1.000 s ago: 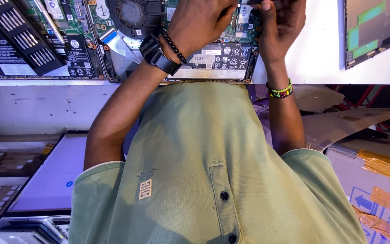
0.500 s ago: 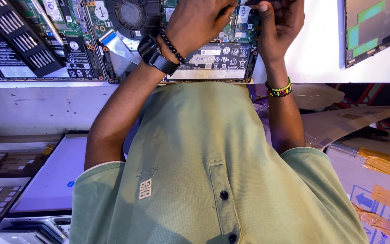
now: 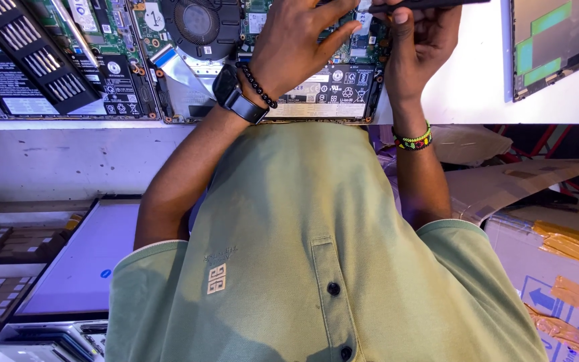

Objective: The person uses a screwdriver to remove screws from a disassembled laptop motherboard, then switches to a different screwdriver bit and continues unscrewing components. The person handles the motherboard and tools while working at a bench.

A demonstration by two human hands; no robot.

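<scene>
An opened laptop [image 3: 330, 94] lies bottom-up on the white table [image 3: 464, 87], showing its fan [image 3: 199, 23], green board and black battery. My left hand [image 3: 296, 40], with a black watch and a bead bracelet on the wrist, rests on the board. Its fingers are spread and point at a small white part [image 3: 364, 15]. My right hand [image 3: 420, 40], with a coloured bead bracelet, grips a thin dark screwdriver [image 3: 437, 3] right beside that part. The tool's tip is hidden by my fingers. My green shirt fills the lower view.
A black rack of screwdriver bits [image 3: 31, 53] lies on a second opened laptop [image 3: 8, 87] at far left. A grey laptop cover [image 3: 557, 47] lies at right. Below the table are cardboard boxes [image 3: 557, 268], a flat laptop lid [image 3: 82, 268] and trays [image 3: 8, 241].
Both hands stay at the same spot on the board with only slight finger movement. The view has barely shifted.
</scene>
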